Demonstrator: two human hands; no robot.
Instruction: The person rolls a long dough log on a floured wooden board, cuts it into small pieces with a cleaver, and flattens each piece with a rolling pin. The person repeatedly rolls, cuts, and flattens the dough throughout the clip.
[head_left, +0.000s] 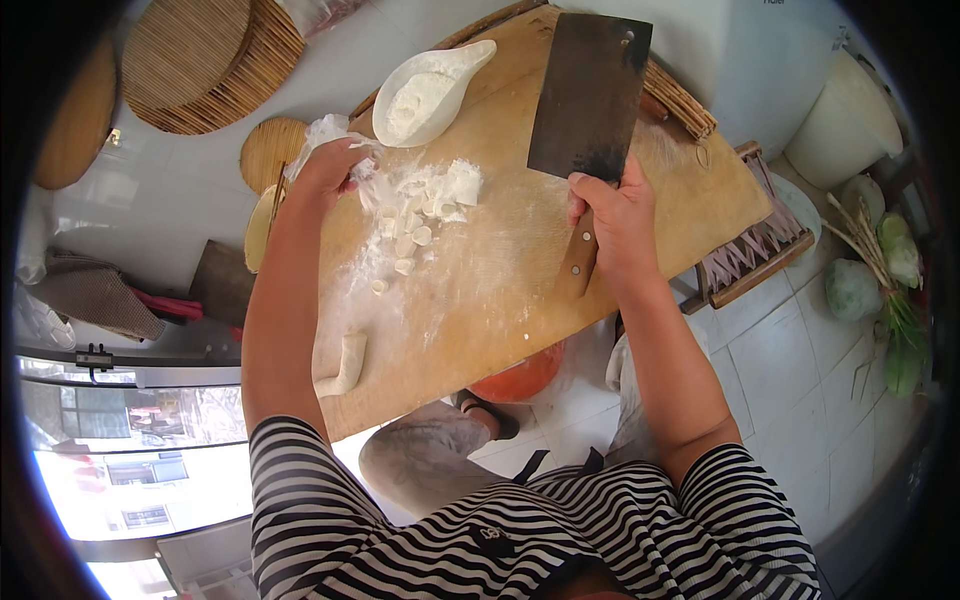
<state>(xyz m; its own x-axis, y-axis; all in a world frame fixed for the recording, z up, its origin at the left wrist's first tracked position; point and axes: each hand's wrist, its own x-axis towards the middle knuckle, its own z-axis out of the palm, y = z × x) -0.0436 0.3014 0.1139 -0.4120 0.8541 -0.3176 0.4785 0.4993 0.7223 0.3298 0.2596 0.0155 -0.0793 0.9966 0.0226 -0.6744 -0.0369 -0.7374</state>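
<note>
My right hand (622, 217) grips the wooden handle of a Chinese cleaver (589, 94), its broad dark blade raised over the right of a floured wooden board (480, 315). At the board's left edge, my left hand (330, 169) has its fingers closed on a crumpled clear plastic bag (324, 133). Between the hands lie several small cut dough pieces (406, 244), with loose flour around them and a flour-covered lump (463, 182) above. A bent dough rope (350, 365) rests beside my left forearm. Beyond the pieces, a white scoop (416, 97) holds flour.
Round reed mats (180, 97) stand at upper left. A bundle of thin sticks (679, 101) lies along the board's far right edge. Below the board are a red rounded object (525, 375) and, rightward, a folding stool (757, 240). Vegetables (896, 247) and a pale bucket (840, 124) stand farther right.
</note>
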